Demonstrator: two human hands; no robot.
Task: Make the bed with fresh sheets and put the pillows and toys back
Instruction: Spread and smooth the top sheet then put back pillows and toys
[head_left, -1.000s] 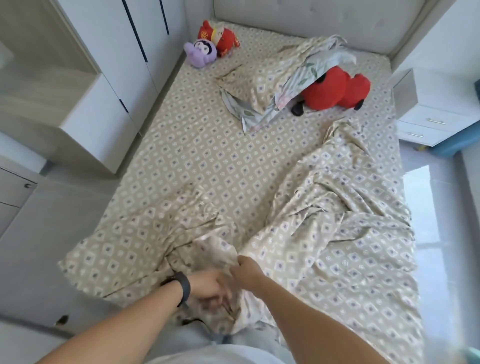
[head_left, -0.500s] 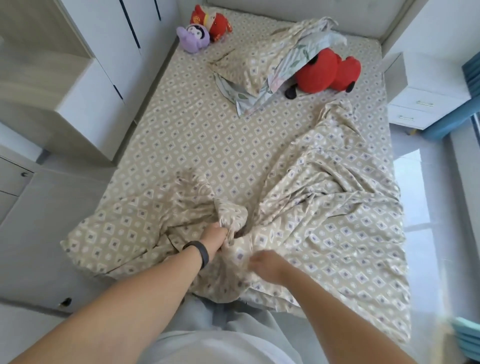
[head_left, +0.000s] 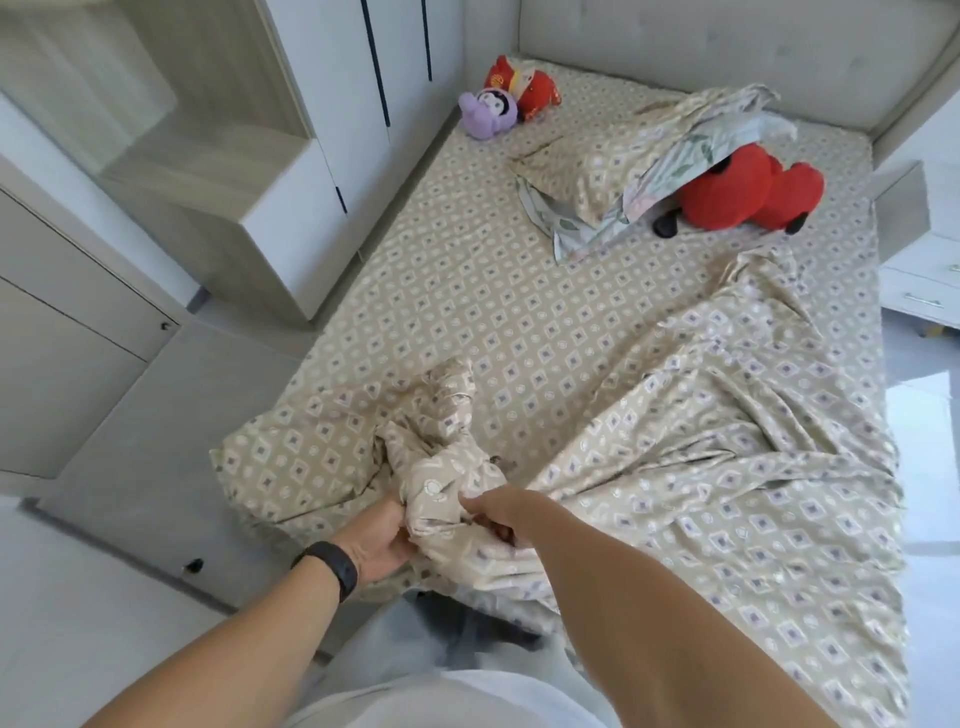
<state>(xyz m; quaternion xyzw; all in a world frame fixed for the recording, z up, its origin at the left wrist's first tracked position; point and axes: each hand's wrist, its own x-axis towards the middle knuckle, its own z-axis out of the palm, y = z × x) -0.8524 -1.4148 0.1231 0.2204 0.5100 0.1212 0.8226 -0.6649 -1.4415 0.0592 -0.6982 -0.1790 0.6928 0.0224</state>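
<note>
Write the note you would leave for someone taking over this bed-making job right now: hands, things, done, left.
Left hand and right hand both grip a bunched part of the cover at the foot of the bed.
Sheet is on the mattress.
Pillows lie askew, partly over the big red toy; the purple toy and small red toy sit in the far left corner.
Left: spread the cover, arrange pillows and toys.

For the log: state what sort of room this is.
Most likely a home bedroom: a bed with a padded headboard, a pillow and plush toys, with a nightstand beside it.
</note>
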